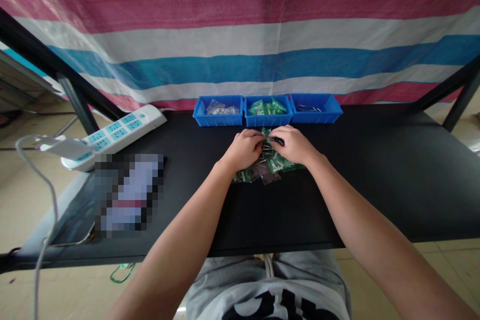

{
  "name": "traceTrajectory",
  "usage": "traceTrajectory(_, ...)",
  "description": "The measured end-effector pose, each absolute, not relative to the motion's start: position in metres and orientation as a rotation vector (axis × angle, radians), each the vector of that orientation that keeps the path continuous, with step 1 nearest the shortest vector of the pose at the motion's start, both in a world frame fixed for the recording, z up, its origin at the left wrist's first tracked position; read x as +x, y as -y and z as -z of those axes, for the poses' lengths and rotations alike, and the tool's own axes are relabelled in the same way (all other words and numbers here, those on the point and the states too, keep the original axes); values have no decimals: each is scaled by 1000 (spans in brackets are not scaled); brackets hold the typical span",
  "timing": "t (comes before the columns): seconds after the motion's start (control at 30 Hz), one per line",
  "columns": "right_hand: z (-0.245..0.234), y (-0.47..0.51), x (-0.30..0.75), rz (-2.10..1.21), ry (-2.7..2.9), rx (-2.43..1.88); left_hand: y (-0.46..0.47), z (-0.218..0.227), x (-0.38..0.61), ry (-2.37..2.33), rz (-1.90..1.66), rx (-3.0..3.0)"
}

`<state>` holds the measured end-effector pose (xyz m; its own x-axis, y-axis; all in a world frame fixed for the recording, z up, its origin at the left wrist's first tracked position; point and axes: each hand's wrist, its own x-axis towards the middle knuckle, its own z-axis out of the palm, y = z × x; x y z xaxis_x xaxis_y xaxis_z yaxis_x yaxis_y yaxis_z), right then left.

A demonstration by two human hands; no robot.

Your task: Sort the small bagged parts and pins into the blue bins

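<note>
My left hand and my right hand meet over a pile of small plastic bags at the middle of the black table. The fingers of both hands are curled inward. Between the fingertips sits a small green bag, and it seems to touch both hands. Thin metal pins lie loose or bagged under the fingers; I cannot tell which. A clear brownish bag lies at the pile's near edge. Part of the pile is hidden by my hands.
Behind the hands stand three blue bins: a left bin with clear bags, a middle bin with green bags, a right bin with thin metal pieces. To the left are a white power strip with a cable and a blurred-out flat object.
</note>
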<state>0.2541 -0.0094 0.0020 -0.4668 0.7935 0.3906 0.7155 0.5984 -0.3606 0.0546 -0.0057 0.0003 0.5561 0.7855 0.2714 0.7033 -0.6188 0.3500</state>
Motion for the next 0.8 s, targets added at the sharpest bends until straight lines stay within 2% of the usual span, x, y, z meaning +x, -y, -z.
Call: traceTrajectory(0.8,-3,10,254,-332,2262,-1051,8,-7,55,-1369,-587,2434)
